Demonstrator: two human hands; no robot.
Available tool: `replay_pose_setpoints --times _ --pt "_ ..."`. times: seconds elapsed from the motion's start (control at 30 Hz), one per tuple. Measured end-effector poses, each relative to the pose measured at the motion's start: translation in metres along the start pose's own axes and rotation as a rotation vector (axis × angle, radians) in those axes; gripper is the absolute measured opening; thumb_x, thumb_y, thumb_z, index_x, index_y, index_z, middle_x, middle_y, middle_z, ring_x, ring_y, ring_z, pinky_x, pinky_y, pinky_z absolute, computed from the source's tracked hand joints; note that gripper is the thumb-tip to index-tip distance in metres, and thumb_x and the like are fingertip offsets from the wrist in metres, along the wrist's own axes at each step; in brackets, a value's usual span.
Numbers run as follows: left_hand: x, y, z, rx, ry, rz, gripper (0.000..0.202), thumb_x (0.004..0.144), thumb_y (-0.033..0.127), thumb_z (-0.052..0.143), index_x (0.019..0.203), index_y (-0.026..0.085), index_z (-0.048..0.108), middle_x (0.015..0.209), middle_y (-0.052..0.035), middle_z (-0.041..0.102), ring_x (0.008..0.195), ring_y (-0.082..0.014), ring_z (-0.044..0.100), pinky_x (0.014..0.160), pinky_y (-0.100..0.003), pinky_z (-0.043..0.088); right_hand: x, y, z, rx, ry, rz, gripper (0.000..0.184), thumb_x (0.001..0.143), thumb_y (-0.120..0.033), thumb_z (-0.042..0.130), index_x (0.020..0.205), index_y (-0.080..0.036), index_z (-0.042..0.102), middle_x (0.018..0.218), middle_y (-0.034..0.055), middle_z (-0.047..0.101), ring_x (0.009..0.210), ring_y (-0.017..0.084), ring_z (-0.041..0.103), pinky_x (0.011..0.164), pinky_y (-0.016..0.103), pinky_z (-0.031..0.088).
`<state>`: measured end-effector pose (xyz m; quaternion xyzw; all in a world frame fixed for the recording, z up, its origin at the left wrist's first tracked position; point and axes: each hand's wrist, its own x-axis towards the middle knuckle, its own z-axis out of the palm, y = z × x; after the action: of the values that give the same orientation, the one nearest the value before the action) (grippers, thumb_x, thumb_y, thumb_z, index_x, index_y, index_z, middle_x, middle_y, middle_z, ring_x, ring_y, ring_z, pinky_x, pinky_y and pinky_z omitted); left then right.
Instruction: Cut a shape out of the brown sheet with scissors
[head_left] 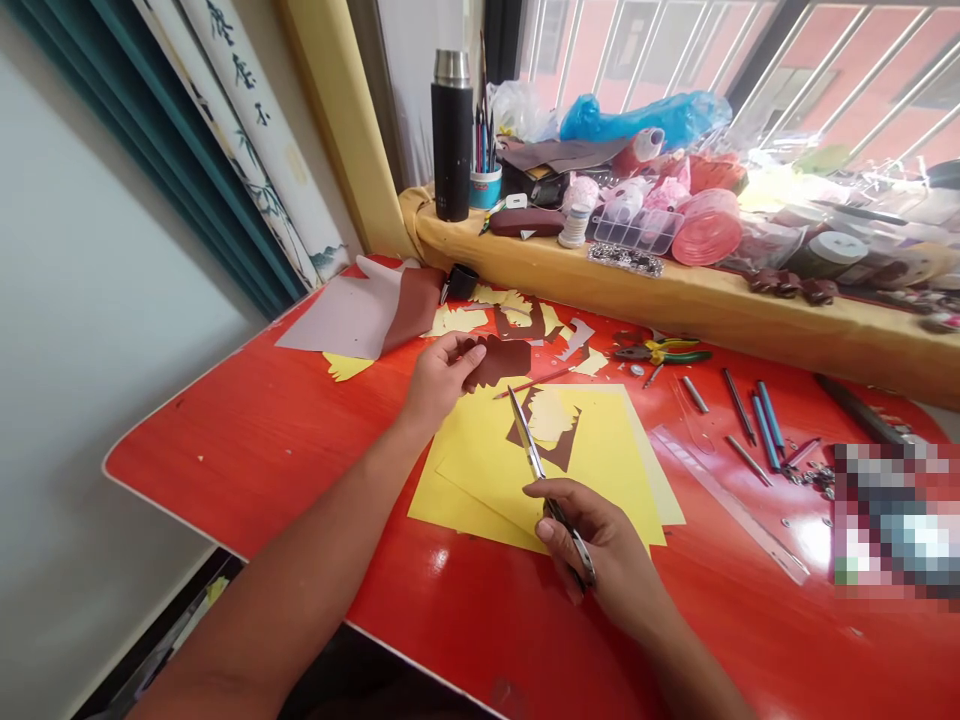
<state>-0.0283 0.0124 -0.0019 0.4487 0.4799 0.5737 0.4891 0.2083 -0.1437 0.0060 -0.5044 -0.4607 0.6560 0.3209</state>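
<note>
In the head view, the left hand (pixel 441 378) pinches the brown piece (pixel 508 362) up near the far edge of the yellow sheets (pixel 480 490), and the right hand (pixel 596 535) grips the scissors (pixel 531 440), tips close by. The piece's jagged outline looks already cut; how much is left cannot be told. Paper scraps (pixel 459 320) and a red pencil (pixel 544 379) crowd the space around it, with pliers (pixel 664 353) and a clear ruler (pixel 727 502) off to the right.

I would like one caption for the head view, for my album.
Left hand holding a brown piece, right hand holding scissors over yellow sheets on a red table.
</note>
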Motion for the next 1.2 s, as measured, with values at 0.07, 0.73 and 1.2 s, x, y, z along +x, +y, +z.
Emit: replay_pose_setpoints --times 0.07,0.73,1.2 --pt "0.001 -0.001 0.0 -0.007 0.016 0.032 0.031 0.083 0.046 0.091 0.093 0.023 0.073 0.077 0.0024 0.066 0.057 -0.01 0.054 0.051 -0.025 0.043 -0.001 0.001 0.001 0.003 -0.023 -0.012 0.06 0.088 -0.069 0.089 0.125 -0.024 0.077 0.069 -0.0087 0.052 0.038 0.01 0.047 0.043 0.028 0.04" --pt "-0.004 0.008 0.005 -0.118 0.063 -0.01 0.033 0.075 0.043 0.096 0.089 0.023 0.074 0.081 0.0017 0.062 0.062 -0.01 0.051 0.051 -0.024 0.039 -0.009 0.004 0.006 -0.01 -0.151 -0.068 0.071 0.09 -0.074 0.089 0.14 -0.027 0.072 0.071 -0.008 0.048 0.054 0.013 0.039 0.055 0.03 0.032" --pt "-0.014 0.006 0.016 -0.074 -0.026 -0.024 0.033 0.078 0.047 0.094 0.091 0.023 0.076 0.072 0.0032 0.059 0.059 -0.0105 0.048 0.053 -0.025 0.037 -0.006 0.007 0.002 -0.009 -0.128 -0.134 0.071 0.092 -0.073 0.087 0.141 -0.024 0.071 0.073 -0.0063 0.052 0.055 0.014 0.042 0.055 0.029 0.032"
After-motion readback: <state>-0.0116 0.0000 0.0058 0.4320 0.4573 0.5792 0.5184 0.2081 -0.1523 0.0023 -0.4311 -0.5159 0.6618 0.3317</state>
